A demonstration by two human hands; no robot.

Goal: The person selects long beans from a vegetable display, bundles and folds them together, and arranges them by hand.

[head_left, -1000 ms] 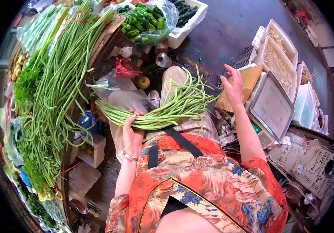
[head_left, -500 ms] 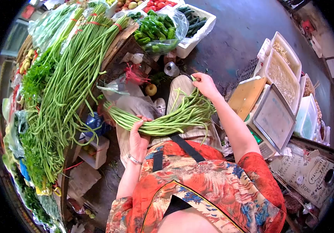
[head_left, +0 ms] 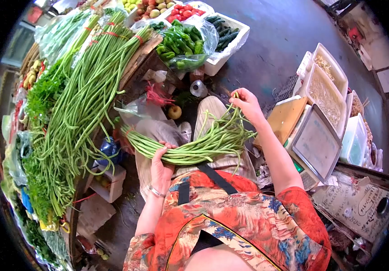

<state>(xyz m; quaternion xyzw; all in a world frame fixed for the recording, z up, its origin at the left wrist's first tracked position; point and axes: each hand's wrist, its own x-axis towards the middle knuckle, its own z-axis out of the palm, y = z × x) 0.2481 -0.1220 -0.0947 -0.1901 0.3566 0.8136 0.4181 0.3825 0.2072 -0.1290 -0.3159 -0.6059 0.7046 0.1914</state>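
A loose bunch of long green beans [head_left: 194, 149] lies across my lap, its narrow end to the left and its tips fanned out to the right. My left hand [head_left: 162, 163] is wrapped round the bunch near its left part, with the thumb on top. Up at the right, my right hand [head_left: 245, 103] pinches the ends of a few beans, which run down from the fingers into the rest of the bunch. Both trouser legs [head_left: 210, 115] show beneath the beans.
On the left, a stall [head_left: 133, 58] bears tied long beans [head_left: 86, 86] and leafy greens [head_left: 45, 95]. Green peppers [head_left: 181, 40], tomatoes [head_left: 185, 12] and cucumbers [head_left: 224, 34] stand beyond. To the right are a scale [head_left: 316, 142] and white trays of sprouts [head_left: 325, 92]. An onion-like round vegetable [head_left: 174, 112] lies on the floor.
My right hand has shifted slightly right and down, and more bean ends now show at its fingers. My left hand keeps its hold, and the bunch sits slightly lower in view.
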